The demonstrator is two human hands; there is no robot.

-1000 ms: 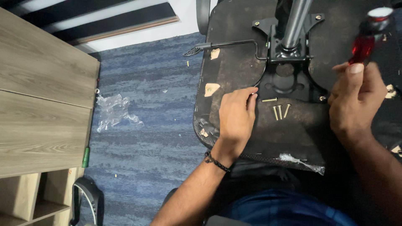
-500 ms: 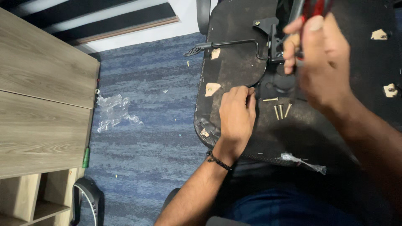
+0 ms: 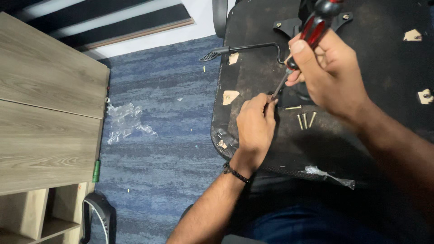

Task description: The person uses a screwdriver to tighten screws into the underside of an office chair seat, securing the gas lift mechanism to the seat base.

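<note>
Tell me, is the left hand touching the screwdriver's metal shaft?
Touching: the head view shows the left hand pinching the tip of the screwdriver.

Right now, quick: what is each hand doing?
Left hand: fingers pinched at the screwdriver's tip, on the chair underside; what it pinches cannot be told.
Right hand: closed around the screwdriver.

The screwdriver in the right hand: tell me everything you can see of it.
The screwdriver has a glossy red and black handle, plastic by its look, and a thin metal shaft. It slants down to the left, its top cut off by the frame edge. The right hand wraps the lower handle. The tip meets the left hand fingertips over the black underside of the chair seat; the tip itself is hidden. Four loose screws lie just beside it.
</note>
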